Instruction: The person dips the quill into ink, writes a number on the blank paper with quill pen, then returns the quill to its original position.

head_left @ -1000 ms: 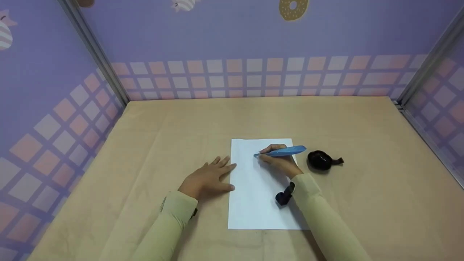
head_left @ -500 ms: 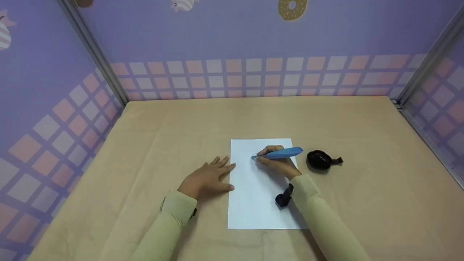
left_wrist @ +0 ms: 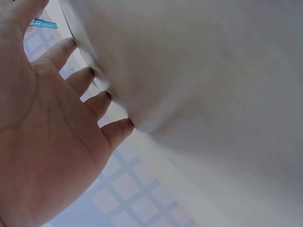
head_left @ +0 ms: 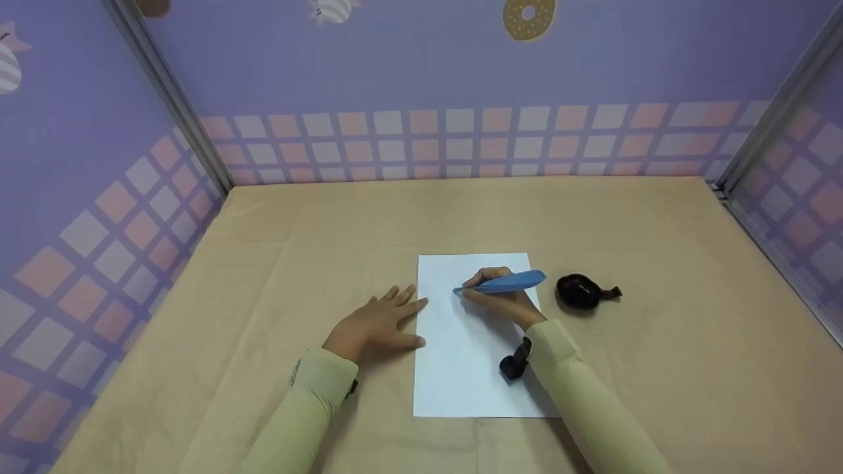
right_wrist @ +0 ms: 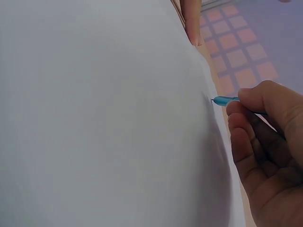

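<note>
no legible text, no readable labels or brands, no numbers or signs discernible

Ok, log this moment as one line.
right hand: grips blue pen over white paper | left hand: rests at paper's left edge | black object: right of paper

A glossy black rounded object (head_left: 579, 292) lay on the right half of the tan bench (head_left: 329, 224), its short stub pointing right. Behind rose a purple back wall (head_left: 408, 66), with rows of pink and white squares (head_left: 425, 149) along its foot and a doughnut print (head_left: 527, 31) near the top. The left wall (head_left: 59, 145) bore similar squares; a grey metal post (head_left: 170, 89) marked the corner.
</note>
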`<action>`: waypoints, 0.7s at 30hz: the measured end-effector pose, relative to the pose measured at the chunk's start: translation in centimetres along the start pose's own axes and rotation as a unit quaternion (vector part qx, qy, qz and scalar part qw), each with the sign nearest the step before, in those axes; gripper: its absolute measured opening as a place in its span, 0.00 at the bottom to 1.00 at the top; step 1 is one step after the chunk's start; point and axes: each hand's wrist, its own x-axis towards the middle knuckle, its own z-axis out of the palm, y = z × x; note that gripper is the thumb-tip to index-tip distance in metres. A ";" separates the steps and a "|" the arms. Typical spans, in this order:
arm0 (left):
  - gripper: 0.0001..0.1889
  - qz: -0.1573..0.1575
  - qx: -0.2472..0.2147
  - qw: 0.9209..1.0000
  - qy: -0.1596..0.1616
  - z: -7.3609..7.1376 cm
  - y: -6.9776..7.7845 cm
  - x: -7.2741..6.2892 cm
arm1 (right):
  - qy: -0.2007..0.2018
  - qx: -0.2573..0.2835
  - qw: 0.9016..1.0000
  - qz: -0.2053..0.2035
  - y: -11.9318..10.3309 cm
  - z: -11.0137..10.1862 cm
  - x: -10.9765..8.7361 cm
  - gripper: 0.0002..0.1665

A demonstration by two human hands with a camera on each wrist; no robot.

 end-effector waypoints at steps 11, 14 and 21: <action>0.41 -0.003 -0.004 1.000 -0.002 0.0 0.0 0.0 | -0.010 0.005 1.000 0.011 0.1 0.1 -0.2 0.13; 0.41 -0.003 -0.004 1.000 -0.002 0.0 0.0 0.0 | -0.011 0.004 1.000 0.021 0.1 0.1 -0.3 0.14; 0.41 -0.010 -0.008 1.000 -0.004 0.0 0.0 0.1 | -0.022 -0.009 1.000 0.010 0.2 0.3 -0.1 0.11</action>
